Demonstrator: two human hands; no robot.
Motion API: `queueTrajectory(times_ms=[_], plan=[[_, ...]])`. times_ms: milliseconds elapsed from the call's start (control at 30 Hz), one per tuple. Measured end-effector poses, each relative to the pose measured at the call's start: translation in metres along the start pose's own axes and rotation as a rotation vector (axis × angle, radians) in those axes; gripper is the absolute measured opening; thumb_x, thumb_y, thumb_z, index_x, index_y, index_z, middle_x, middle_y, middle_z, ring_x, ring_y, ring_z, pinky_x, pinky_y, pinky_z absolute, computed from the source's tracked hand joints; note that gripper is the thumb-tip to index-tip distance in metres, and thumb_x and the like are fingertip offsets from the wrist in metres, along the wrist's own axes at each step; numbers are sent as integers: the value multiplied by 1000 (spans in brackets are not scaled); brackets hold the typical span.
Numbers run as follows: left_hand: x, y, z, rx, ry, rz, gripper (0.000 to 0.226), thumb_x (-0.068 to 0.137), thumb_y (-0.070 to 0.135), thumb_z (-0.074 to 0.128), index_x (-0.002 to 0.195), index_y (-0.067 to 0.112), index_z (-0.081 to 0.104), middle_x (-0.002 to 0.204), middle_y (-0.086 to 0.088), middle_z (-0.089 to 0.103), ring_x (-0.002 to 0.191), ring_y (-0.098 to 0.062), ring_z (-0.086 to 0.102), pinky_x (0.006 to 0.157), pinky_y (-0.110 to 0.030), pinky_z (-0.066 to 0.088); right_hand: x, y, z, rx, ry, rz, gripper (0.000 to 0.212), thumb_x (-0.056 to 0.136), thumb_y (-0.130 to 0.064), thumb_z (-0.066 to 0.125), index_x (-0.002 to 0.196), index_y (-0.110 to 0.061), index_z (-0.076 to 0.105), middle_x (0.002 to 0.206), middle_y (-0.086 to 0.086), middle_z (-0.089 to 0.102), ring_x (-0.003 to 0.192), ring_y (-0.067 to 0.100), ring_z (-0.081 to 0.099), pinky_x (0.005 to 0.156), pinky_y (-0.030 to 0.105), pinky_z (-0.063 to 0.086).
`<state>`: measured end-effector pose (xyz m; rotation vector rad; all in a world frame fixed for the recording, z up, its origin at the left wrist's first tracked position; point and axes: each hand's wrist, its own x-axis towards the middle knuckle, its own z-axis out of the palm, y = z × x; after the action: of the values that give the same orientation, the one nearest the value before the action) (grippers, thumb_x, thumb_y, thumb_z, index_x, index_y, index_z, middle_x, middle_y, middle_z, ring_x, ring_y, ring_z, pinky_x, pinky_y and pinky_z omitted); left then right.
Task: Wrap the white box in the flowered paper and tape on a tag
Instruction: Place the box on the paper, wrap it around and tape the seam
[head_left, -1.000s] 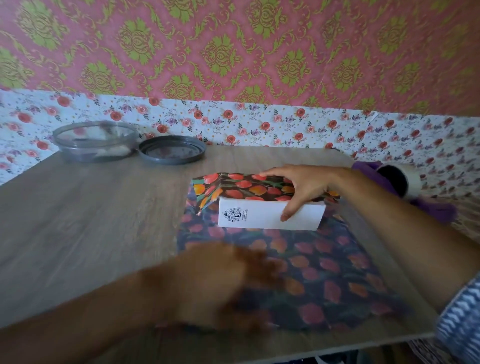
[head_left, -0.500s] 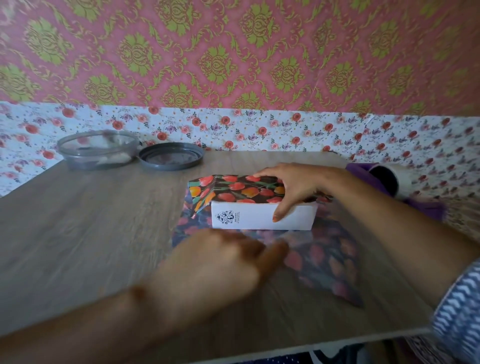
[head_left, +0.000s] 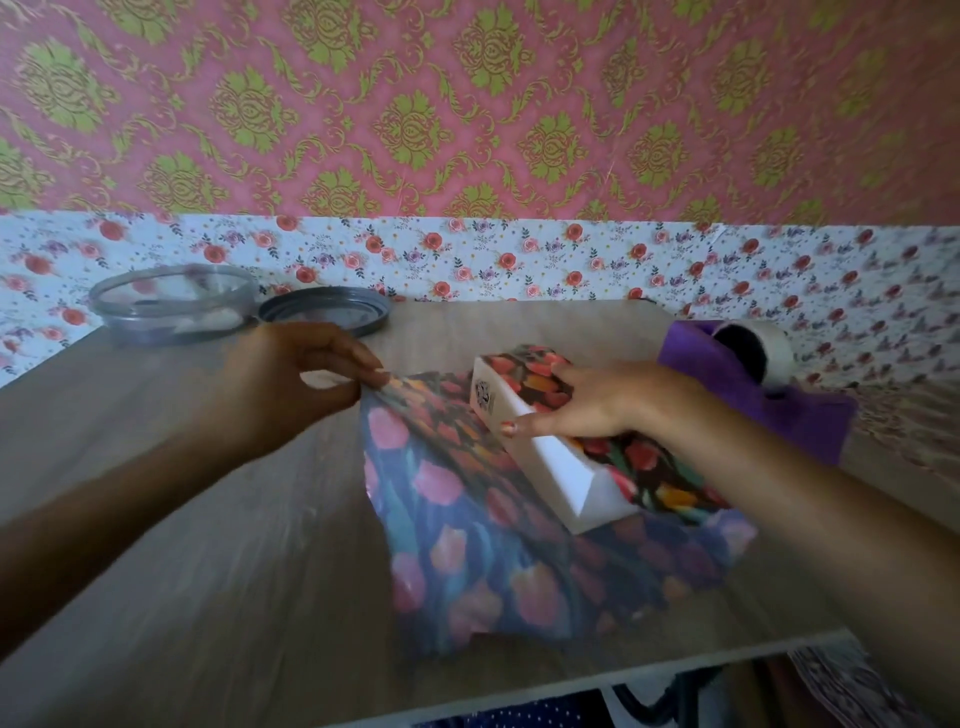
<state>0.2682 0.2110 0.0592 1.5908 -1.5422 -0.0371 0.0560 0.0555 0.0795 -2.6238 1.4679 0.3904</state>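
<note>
The white box (head_left: 545, 467) lies turned at an angle on the flowered paper (head_left: 467, 545), with one flap of the paper folded over its top. My right hand (head_left: 587, 405) grips the box, fingers on the flap and thumb on the white side. My left hand (head_left: 296, 379) pinches the paper's far left corner, lifted off the wooden table (head_left: 182, 519). No tag shows.
A clear round container (head_left: 171, 306) and its grey lid (head_left: 324, 314) stand at the back left. A purple tape dispenser (head_left: 763, 395) with a tape roll (head_left: 763, 348) sits at the right. The table's front edge runs near the bottom of the view.
The box and paper have turned so the box now lies diagonally. My left hand moved from the near side of the paper up to its far left corner and pinched it.
</note>
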Motion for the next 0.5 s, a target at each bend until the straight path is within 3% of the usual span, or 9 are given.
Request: queueTrajectory(times_ms=[67,133,167,200,267,333,367,433,500], plan=[[6,-9,16,-226,98,-184,27,76,-6,70,88,17,65,86,12,74,77,12,63,74,-9,50,-11,-6,0,-70,-1,4,102,69,-89,25,148,-24,21,155,6,23,136,32,34,107,40,31],[7,-12,28,-429,182,-470,47,83,1,63,126,13,50,131,-7,55,107,-5,56,87,-29,51,-19,-9,-5,-38,-60,-11,97,74,-84,18,147,-20,22,157,7,18,138,32,30,107,39,29],[5,-13,31,-527,170,-646,56,87,10,60,138,18,37,139,-7,45,113,-18,53,81,-38,53,-21,-7,-7,-3,-79,-6,94,77,-81,17,147,-19,21,157,9,17,136,33,34,103,38,34],[4,-17,31,-621,135,-800,55,91,20,56,141,20,32,133,-7,46,101,-28,57,67,-36,55,-22,-3,-8,34,-83,12,91,80,-78,19,147,-17,22,156,10,20,129,33,42,93,35,41],[5,-23,26,-810,-4,-987,41,95,37,44,125,10,51,97,-12,63,64,-27,62,45,-26,52,-22,8,-7,119,-57,60,82,86,-70,30,148,-17,24,151,13,31,98,31,60,66,28,50],[8,-27,21,-837,-181,-1005,47,91,47,44,94,6,68,73,-9,71,53,-18,67,48,-24,54,-20,17,-3,238,-35,70,68,92,-55,41,147,-20,23,141,15,42,68,23,59,47,25,48],[12,-27,18,-804,-246,-944,43,84,46,54,92,7,70,75,-7,73,57,-15,69,54,-25,56,-18,21,0,286,-14,58,62,94,-47,44,147,-21,25,131,15,50,60,21,55,43,24,47],[24,-24,12,-682,-376,-743,50,61,38,77,99,7,70,87,-7,75,70,-14,72,65,-26,57,-15,24,7,386,62,15,52,96,-34,48,143,-19,34,92,13,60,49,18,49,37,22,45],[40,-17,6,-539,-445,-629,49,53,28,86,95,7,72,95,-11,73,76,-17,72,69,-25,58,-15,21,14,480,108,-21,42,96,-26,48,136,-13,44,80,15,61,44,18,51,37,23,46]])
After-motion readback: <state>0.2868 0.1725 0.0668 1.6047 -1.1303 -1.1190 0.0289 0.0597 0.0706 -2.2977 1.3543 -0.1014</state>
